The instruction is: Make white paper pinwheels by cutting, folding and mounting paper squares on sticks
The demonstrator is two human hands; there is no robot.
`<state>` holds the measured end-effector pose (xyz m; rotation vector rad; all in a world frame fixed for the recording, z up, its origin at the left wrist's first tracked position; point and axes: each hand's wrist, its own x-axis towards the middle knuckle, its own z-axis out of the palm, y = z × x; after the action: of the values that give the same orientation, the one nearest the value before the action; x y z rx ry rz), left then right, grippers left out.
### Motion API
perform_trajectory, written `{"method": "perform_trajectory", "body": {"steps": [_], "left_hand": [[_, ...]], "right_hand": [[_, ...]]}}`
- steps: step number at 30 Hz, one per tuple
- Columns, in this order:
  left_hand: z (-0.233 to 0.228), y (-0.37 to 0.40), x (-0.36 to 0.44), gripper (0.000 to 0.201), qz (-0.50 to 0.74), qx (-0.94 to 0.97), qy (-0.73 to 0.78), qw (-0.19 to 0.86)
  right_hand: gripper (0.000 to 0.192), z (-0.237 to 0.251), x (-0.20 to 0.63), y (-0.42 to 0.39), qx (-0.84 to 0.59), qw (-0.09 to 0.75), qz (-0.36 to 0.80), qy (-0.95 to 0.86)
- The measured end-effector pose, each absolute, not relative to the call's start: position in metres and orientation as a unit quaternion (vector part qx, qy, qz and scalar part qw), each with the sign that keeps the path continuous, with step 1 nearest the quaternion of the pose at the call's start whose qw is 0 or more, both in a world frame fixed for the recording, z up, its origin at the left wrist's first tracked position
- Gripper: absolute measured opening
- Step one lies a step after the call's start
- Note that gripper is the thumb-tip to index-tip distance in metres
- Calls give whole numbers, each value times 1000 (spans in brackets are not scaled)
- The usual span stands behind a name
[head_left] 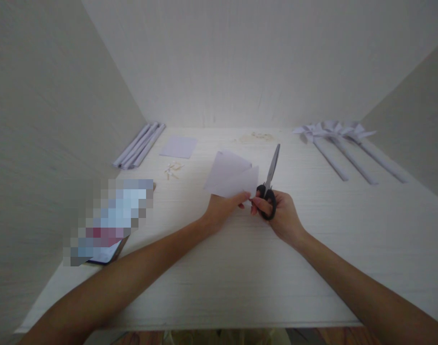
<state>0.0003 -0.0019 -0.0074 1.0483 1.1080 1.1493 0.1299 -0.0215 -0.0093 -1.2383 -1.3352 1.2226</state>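
My left hand (222, 207) pinches a folded white sheet of paper (230, 174) at its near corner and holds it above the middle of the white table (240, 268). My right hand (281, 215) grips black-handled scissors (270, 178) just right of the paper. Their grey blades point away from me and look closed. The two hands almost touch.
Several rolled paper tubes (140, 144) lie at the back left, beside a flat white sheet (178, 146) and a few small wooden bits (173, 169). Three paper pinwheels on rolled sticks (343, 143) lie at the back right. A phone (107, 253) rests near the left wall.
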Motion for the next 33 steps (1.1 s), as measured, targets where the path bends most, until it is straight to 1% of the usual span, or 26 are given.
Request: {"method": "perform_trajectory", "body": {"steps": [8, 17, 24, 30, 33], "left_hand": [[-8, -1, 0, 11, 501, 440, 452, 592], [-5, -2, 1, 11, 496, 435, 472, 584], [-9, -1, -1, 16, 477, 460, 477, 577], [-3, -5, 0, 13, 482, 485, 496, 535], [1, -7, 0, 18, 476, 523, 511, 488]], "right_hand": [[21, -6, 129, -22, -494, 468, 504, -532], [21, -7, 129, -21, -489, 466, 514, -528], [21, -11, 129, -21, -484, 477, 518, -519], [20, -11, 129, -20, -476, 477, 533, -511], [20, -10, 129, -20, -479, 477, 538, -504]]}}
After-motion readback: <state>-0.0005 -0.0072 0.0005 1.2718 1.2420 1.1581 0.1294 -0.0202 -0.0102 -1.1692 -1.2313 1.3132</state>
